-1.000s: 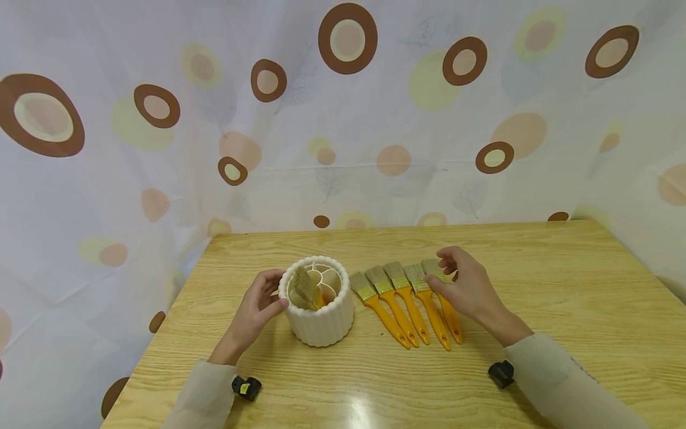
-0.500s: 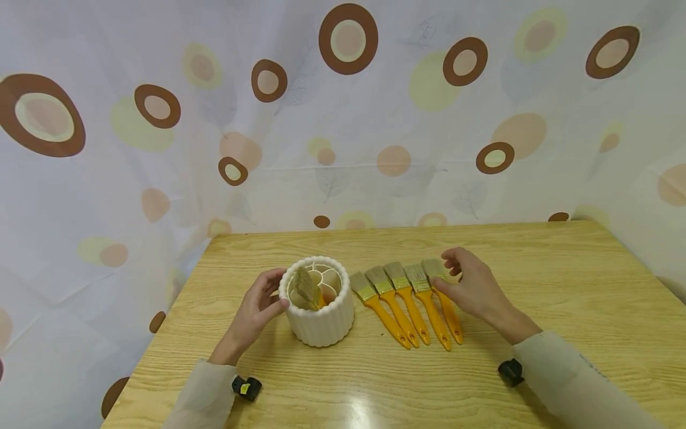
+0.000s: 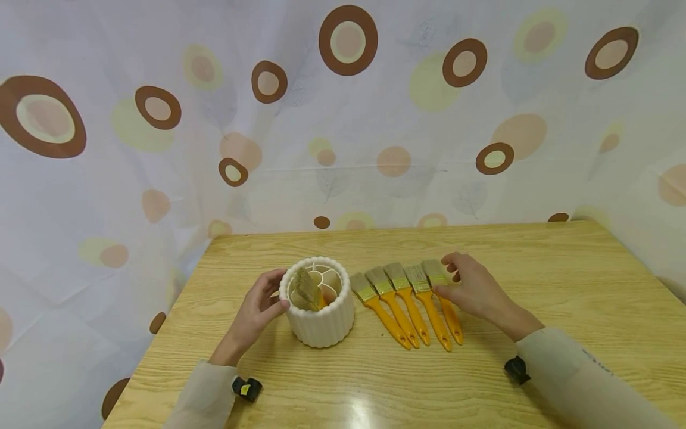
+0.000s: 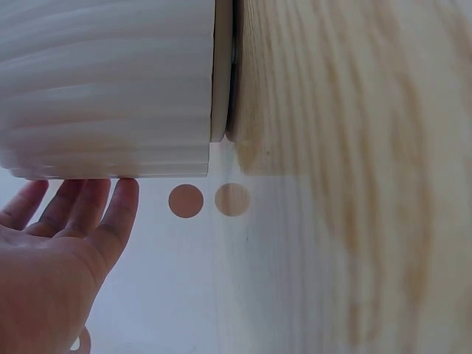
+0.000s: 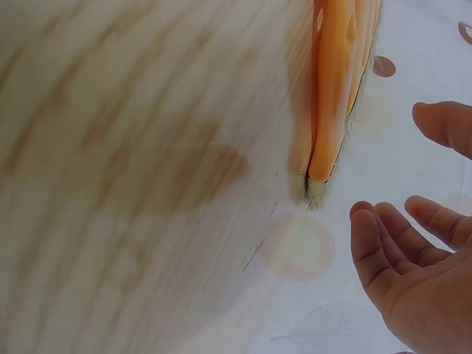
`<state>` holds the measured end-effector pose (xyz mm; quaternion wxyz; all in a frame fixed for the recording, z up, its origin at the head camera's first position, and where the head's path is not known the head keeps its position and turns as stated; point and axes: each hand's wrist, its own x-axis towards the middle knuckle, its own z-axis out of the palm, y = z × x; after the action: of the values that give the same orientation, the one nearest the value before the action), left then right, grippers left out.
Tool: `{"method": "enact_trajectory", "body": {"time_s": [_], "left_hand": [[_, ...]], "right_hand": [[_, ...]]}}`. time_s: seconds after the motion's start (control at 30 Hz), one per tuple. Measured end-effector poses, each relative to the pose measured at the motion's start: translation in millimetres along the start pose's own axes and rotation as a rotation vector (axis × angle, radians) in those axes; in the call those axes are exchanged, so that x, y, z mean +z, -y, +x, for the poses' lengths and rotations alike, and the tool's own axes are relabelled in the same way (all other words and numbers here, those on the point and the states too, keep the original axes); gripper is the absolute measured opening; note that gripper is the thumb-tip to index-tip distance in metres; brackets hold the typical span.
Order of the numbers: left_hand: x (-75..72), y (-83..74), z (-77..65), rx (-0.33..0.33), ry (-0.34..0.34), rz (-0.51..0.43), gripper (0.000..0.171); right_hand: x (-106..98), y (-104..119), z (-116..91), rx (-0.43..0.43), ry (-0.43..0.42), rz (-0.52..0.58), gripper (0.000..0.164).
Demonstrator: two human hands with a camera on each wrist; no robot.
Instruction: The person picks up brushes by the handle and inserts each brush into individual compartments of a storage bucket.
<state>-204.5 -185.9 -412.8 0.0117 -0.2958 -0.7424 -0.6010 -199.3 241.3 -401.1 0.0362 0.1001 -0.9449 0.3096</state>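
Note:
A white, ribbed round holder (image 3: pixel 320 325) with a divided insert stands on the table; one paintbrush (image 3: pixel 305 289) leans inside it, bristles up. My left hand (image 3: pixel 256 310) is at the holder's left side. In the left wrist view its fingertips (image 4: pixel 127 193) touch the ribbed wall (image 4: pixel 103 96). Right of the holder several paintbrushes (image 3: pixel 412 301) with orange handles lie fanned, bristles away from me. My right hand (image 3: pixel 474 289) hovers by the rightmost brush (image 3: pixel 449 313), fingers loosely bent and thumb apart; the right wrist view shows nothing held and a gap to the orange handles (image 5: pixel 335 88).
The wood-grain table (image 3: pixel 343 387) reaches back to a hanging sheet with brown rings (image 3: pixel 348 179). The same sheet rises at the left and right. A black wrist device (image 3: pixel 248 389) sits at each cuff.
My right hand has shifted slightly right and towards me, uncovering more of the rightmost brush. The left hand, the holder and the brushes stay where they were.

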Motion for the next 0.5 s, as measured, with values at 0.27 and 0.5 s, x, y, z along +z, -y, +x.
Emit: {"method": "enact_trajectory", "body": {"time_s": [0.27,0.5], "left_hand": [[-0.6,-0.4,-1.1,0.002,-0.008,0.002,0.051],[0.2,0.0,-0.7,0.001,-0.004,-0.005,0.051]], "right_hand": [[2.8,-2.1,4.2,-0.011,0.037,-0.027,0.059],[3.7,-4.1,4.4,-0.008,0.060,-0.040,0.058]]}}
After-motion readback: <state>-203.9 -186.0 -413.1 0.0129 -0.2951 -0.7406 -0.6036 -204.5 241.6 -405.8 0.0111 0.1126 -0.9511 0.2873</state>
